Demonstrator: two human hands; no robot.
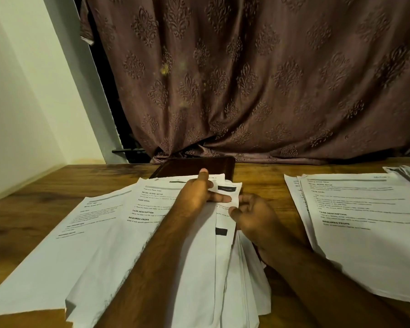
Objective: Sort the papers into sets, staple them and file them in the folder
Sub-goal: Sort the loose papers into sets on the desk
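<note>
Several loose papers (175, 233) fan out mid-bench (270, 185); your left hand (197, 195) presses flat on them, fingers straight, while your right hand (251, 216) pinches one sheet's edge. Peel that sheet singly, check its heading, then lay it on the matching right-side stack (365, 221).

Left hand (197, 195) lies flat, fingers straight, on fanned stack of white printed papers (118, 233) at brown wooden table (33, 200) near edge. Right hand (251, 216) pinches stack's right edge. Second white paper pile (365, 223) toward right edge. Dark brown rectangular folder (194, 166) at far edge, against mauve patterned curtain (258, 74).
</note>
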